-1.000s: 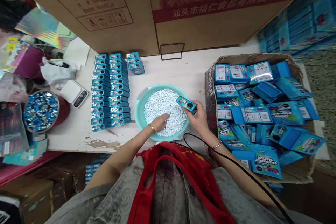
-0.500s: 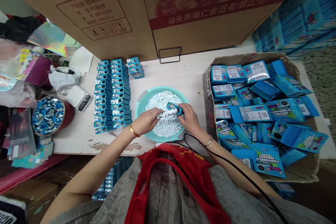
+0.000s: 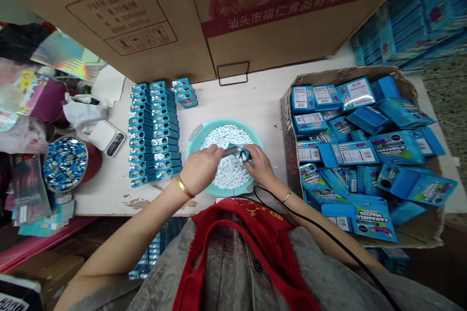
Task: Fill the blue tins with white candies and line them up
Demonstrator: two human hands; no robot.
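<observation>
My left hand (image 3: pixel 202 169) is closed round the handle of a narrow metal scoop (image 3: pixel 229 151), whose far end meets a small blue candy box (image 3: pixel 245 154). Between the thumb and fingers of my right hand (image 3: pixel 261 164) that box is gripped, tilted, with white candies showing at its opening. Both hands are over a turquoise basin (image 3: pixel 194 145) filled with small white candies (image 3: pixel 229 175). The scoop's tip is partly hidden by the box and fingers.
Rows of upright blue boxes (image 3: pixel 165 126) stand to the left. A cardboard carton (image 3: pixel 289 143) of blue packages is at the right. A scale (image 3: pixel 107 137) and a tub of blue-wrapped sweets (image 3: pixel 65 163) lie far left. Large cartons (image 3: pixel 153 58) line the back; a black cable crosses my right arm.
The scoop, loaded with white candies before, has been tipped into the box and its handle side is raised. The candy box has tilted in my right hand. The view has shifted slightly.
</observation>
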